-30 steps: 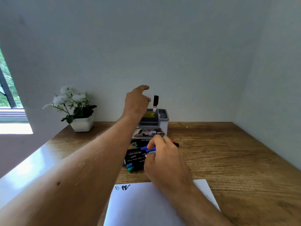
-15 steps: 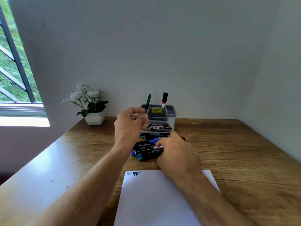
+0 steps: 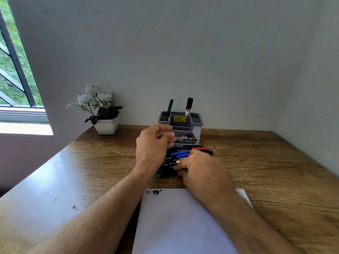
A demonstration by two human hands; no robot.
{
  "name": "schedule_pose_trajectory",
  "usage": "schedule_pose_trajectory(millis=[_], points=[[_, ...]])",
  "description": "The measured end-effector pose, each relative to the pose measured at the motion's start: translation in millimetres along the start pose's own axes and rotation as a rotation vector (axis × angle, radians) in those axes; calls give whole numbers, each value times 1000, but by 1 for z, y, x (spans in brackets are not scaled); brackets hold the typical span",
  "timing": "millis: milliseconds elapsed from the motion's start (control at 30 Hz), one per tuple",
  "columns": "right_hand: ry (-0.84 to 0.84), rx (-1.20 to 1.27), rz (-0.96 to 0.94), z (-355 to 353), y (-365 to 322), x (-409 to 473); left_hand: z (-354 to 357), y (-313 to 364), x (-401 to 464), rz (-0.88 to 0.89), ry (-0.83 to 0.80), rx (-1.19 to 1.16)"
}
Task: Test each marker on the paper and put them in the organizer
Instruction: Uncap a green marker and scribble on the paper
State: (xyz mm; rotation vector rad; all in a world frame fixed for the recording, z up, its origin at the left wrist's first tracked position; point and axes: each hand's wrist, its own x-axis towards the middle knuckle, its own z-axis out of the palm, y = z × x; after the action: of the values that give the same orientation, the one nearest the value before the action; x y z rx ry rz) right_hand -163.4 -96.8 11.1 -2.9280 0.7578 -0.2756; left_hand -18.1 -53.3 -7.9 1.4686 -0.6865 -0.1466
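Our right hand [image 3: 203,169] rests on the pile of markers [image 3: 176,158] on the counter [image 3: 266,162], its fingers curled down onto one of them, though we cannot tell whether that grip has closed round a marker or only touches it. Our left hand [image 3: 156,143] hovers just above the far side of the pile, fingers loosely curled and holding nothing that we can see. The organizer [image 3: 181,123] stands just beyond the left hand, already holding a green marker [image 3: 170,108] and a black-capped marker [image 3: 188,106] upright, and the paper [image 3: 183,226] lies on the near side of both hands, with two small test scribbles [image 3: 155,192] at its far left corner. The main risk, as we judge it, is that the markers lie packed side by side, so lifting one could drag or roll its neighbours across the counter, perhaps toward the edge. The left hand, so close to the organizer, could also knock it. A cap pulled off carelessly might mark the wood instead of the sheet. Much is hidden: the right hand covers the near end of the pile, so we cannot count the markers or read every colour. The left wrist hides the pile's left end, the organizer's compartments are hard to see into, and the paper's near edge is cut off.
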Motion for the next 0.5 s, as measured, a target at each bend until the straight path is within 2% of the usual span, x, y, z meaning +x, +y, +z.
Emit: schedule_pose_trajectory(millis=[100,233,367,500], points=[[-13,34,-21,3,1,1,-3,2,0,-1,26,-55],[195,38,-42,14,4,-3,-9,7,0,15,58,-88],[428,105,-91,18,10,-1,-11,14,-3,155,106,-53],[693,452,-119,17,10,0,-9,17,-8,252,126,-24]])
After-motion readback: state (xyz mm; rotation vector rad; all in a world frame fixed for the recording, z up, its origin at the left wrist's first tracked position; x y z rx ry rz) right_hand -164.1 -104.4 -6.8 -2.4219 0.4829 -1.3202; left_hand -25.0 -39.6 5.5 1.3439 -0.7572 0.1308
